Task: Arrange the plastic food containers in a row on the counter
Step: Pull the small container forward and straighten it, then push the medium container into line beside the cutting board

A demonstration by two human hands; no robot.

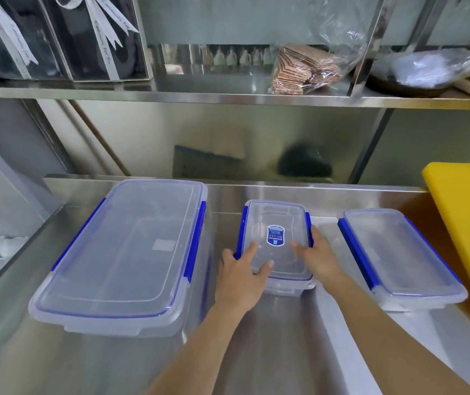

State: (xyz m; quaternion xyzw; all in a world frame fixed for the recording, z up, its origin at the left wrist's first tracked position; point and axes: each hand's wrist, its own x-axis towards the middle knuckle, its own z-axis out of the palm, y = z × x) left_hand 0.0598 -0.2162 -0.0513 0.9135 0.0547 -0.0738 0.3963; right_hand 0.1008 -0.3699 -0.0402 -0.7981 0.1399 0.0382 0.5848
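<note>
The big container point(119, 255) sits lid-on at the left of the counter point(270, 352), already parked, I'd say. The small container point(276, 240) in the middle is clamped by both hands: left hand point(242, 276) grips its near-left corner, right hand point(317, 256) its right edge, probably squaring it up. The flat container point(399, 255) waits on the right, just beside a yellow cutting board point(467, 212), so the row looks about done.

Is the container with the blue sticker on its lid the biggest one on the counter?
No, the stickered container between both hands is the smallest; the large container to its left is far bigger.
</note>
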